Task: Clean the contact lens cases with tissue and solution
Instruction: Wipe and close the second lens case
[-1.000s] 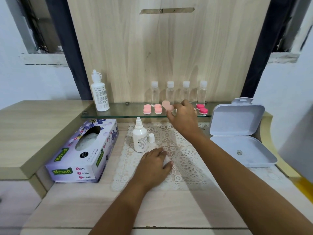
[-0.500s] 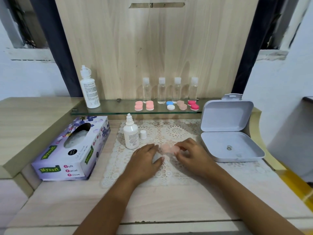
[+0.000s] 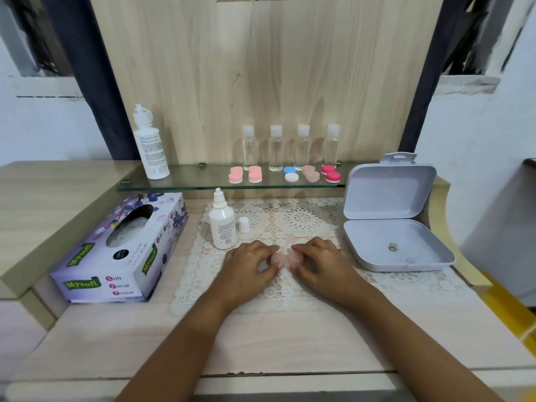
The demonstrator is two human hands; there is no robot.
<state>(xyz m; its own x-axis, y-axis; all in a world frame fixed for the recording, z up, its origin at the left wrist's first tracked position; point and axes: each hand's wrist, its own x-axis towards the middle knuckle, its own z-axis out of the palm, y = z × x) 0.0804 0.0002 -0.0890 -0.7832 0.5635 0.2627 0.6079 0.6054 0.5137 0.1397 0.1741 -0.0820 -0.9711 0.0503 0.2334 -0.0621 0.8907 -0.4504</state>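
Head view, bench inventory. Pale pink twin-cup plastic contact lens case (image 3: 282,259): centre of white lace mat (image 3: 304,221) on pale wood bench (image 3: 261,338), held between both hands; resting or lifted, cannot tell. Left hand (image 3: 246,274): fingers (image 3: 268,250) curled, pinching left cup. Right hand (image 3: 324,266): fingers (image 3: 304,249) curled, pinching right cup. Small white solution dropper bottle (image 3: 222,227): upright, uncapped, just left of hands; white cap (image 3: 244,224) beside it. Purple floral tissue box (image 3: 121,250): left of mat. Grey hinged plastic box (image 3: 388,192): open, right of mat. Glass shelf (image 3: 188,178) behind: tall white bottle (image 3: 150,149), four clear bottles (image 3: 275,147), five more lens cases (image 3: 291,177).
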